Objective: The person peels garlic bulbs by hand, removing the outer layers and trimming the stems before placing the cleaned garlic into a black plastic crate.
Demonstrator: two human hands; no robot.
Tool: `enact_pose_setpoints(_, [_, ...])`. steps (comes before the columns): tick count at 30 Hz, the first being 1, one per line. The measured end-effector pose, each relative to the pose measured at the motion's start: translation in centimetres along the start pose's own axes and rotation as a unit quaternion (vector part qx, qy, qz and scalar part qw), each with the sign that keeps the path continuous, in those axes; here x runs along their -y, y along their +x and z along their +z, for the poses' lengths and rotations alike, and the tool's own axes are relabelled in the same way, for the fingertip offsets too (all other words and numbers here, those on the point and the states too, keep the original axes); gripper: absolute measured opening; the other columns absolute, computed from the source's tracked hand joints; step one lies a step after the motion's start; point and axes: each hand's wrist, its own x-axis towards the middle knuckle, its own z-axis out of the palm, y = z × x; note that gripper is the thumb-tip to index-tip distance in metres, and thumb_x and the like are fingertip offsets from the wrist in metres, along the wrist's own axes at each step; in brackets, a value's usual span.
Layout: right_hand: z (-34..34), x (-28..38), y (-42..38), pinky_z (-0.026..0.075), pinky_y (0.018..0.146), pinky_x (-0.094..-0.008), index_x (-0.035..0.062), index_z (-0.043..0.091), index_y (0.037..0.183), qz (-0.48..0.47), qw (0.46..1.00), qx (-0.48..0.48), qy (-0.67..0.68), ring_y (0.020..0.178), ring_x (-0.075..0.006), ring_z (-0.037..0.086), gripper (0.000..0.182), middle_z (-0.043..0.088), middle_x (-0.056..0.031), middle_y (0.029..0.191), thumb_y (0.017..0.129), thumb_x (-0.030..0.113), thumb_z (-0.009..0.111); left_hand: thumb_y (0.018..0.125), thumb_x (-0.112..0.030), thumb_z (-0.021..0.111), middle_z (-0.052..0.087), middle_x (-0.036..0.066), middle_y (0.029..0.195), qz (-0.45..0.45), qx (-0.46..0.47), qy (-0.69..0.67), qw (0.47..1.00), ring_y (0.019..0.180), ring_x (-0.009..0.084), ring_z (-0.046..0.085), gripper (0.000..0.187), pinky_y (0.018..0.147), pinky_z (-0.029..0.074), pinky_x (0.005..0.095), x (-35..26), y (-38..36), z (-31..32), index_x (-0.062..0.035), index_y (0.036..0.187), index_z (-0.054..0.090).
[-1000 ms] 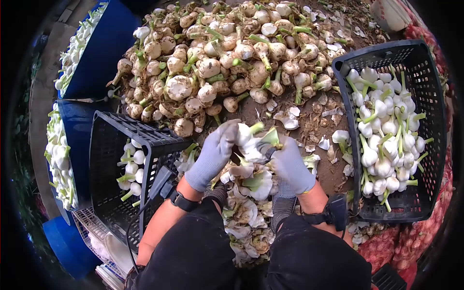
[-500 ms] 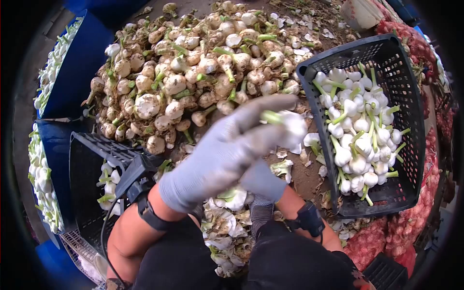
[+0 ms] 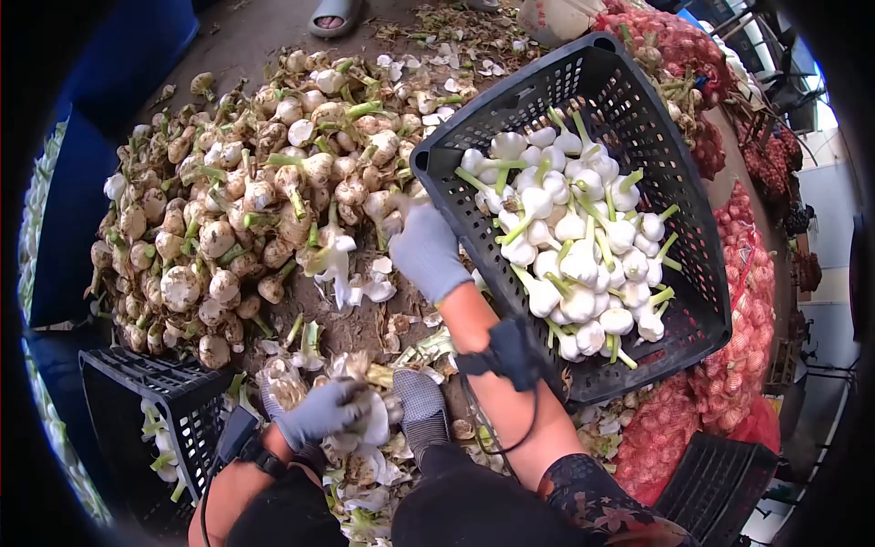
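Note:
My left hand [image 3: 324, 412], in a grey glove, is low between my shoes with its fingers curled among garlic skins [image 3: 374, 469]. A thick stalk [image 3: 378, 375] lies just past its fingers; what the hand holds is hidden. My right hand [image 3: 427, 251], also gloved, reaches to the near right edge of a heap of unpeeled garlic bulbs [image 3: 264, 196]. Its blurred fingertips are right at a bulb there. Beside this hand stands a black perforated crate [image 3: 570, 77], tilted in view, holding many clean white garlic bulbs [image 3: 579, 260] with green stalks.
Another black crate [image 3: 137, 369] at left contains some white garlic. Red net sacks [image 3: 743, 310] of bulbs line the right side, with a dark crate [image 3: 715, 483] below. Blue containers [image 3: 68, 228] stand far left. A person's foot in a grey clog [image 3: 335, 16] shows beyond the heap.
My hands have parted: the left has dropped back toward my shoes, the right has moved to the heap. The clean bulb has left my left hand. The view has turned right.

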Motion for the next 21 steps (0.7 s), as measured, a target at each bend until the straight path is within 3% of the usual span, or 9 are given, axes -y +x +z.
enact_pose_setpoints(1, [1.5,-1.4,1.8,0.05,0.087,-0.039,0.0017,0.06,0.122,0.04,0.979,-0.093,-0.18,0.1,-0.0355,0.064,0.04,0.066,-0.0238,0.108,0.088,0.022,0.068,0.097,-0.03,0.061,0.065,0.008,0.118,0.081,0.067,0.083,0.991,0.108,0.0166,0.059,0.048,0.097,0.045,0.0289,1.5,0.1,0.8,0.0004,0.133,0.053])
enact_pose_setpoints(3, [2.4,-1.7,3.1,0.049,0.087,-0.0412,0.0018,0.061,0.119,0.061,0.974,-0.187,-0.114,0.099,-0.0377,0.063,0.036,0.065,-0.0246,0.106,0.087,0.018,0.066,0.097,-0.028,0.06,0.064,0.007,0.119,-0.036,0.051,-0.207,0.976,0.107,0.0142,0.059,0.044,0.095,0.046,0.0275,-1.6,-0.7,-0.3,-0.0007,0.131,0.056])
enact_pose_setpoints(4, [3.1,-1.8,4.1,0.049,0.087,-0.0435,0.0019,0.062,0.116,0.08,0.956,-0.279,-0.047,0.098,-0.0399,0.062,0.033,0.065,-0.0255,0.103,0.086,0.013,0.065,0.098,-0.026,0.059,0.064,0.006,0.12,0.037,0.004,-0.136,0.99,0.109,0.0136,0.058,0.044,0.095,0.045,0.0271,-1.5,-0.5,-1.4,-0.0002,0.132,0.055])
enact_pose_setpoints(10, [6.1,-8.6,4.7,0.049,0.085,-0.0411,0.004,0.062,0.117,-0.11,0.94,-0.296,-0.132,0.096,-0.0359,0.063,0.03,0.066,-0.0227,0.105,0.087,0.008,0.057,0.092,-0.019,0.064,0.062,0.005,0.114,0.037,-0.234,-0.236,0.942,0.102,0.0114,0.057,0.048,0.089,0.048,0.0267,-2.7,-1.2,-3.6,0.0002,0.134,0.051])
enact_pose_setpoints(12, [3.9,-4.2,-0.6,0.054,0.072,-0.0377,0.0052,0.063,0.116,0.087,0.965,-0.218,0.121,0.079,-0.0278,0.066,0.027,0.069,-0.015,0.101,0.089,0.009,0.061,0.089,-0.019,0.067,0.061,0.005,0.118,0.053,-0.289,-0.242,0.925,0.105,0.0124,0.056,0.053,0.091,0.048,0.0271,-3.1,-1.3,-4.1,-0.0008,0.136,0.049])
enact_pose_setpoints(14, [3.5,-1.4,-5.7,0.055,0.074,-0.0317,0.0089,0.065,0.119,0.083,0.872,-0.043,0.48,0.092,-0.0201,0.066,0.029,0.07,-0.0099,0.106,0.09,0.005,0.061,0.083,-0.014,0.072,0.054,0.007,0.13,0.223,-0.448,0.093,0.86,0.114,0.0145,0.054,0.065,0.093,0.048,0.0283,-3.1,-0.3,-3.7,-0.0036,0.141,0.044])
enact_pose_setpoints(16, [3.8,2.0,-9.5,0.051,0.051,-0.0209,0.0081,0.063,0.119,0.122,0.837,0.097,0.525,0.063,-0.0052,0.06,0.026,0.065,-0.001,0.089,0.093,0.006,0.061,0.078,-0.002,0.071,0.052,0.008,0.133,0.222,-0.384,-0.077,0.893,0.117,0.0155,0.053,0.069,0.098,0.045,0.0287,-3.2,0.4,-2.6,-0.0031,0.141,0.042])
enact_pose_setpoints(17, [4.5,2.6,-10.3,0.05,0.063,-0.0234,0.0044,0.066,0.116,0.089,0.862,0.103,0.489,0.07,-0.0058,0.058,0.024,0.065,0.0018,0.086,0.093,0.011,0.064,0.073,0.009,0.07,0.05,0.009,0.136,0.208,-0.316,-0.237,0.895,0.121,0.0166,0.052,0.075,0.103,0.043,0.0291,-3.3,0.4,-2.4,-0.0027,0.141,0.041])
enact_pose_setpoints(21, [1.9,5.3,-11.2,0.049,0.062,-0.0245,0.0024,0.066,0.116,0.049,0.845,0.213,0.488,0.07,-0.0051,0.057,0.026,0.066,0.0024,0.085,0.095,0.019,0.064,0.071,0.01,0.073,0.055,0.009,0.129,0.226,-0.303,-0.156,0.912,0.12,0.0152,0.052,0.071,0.104,0.042,0.0293,-5.3,-2.4,-3.2,0.0007,0.136,0.046])
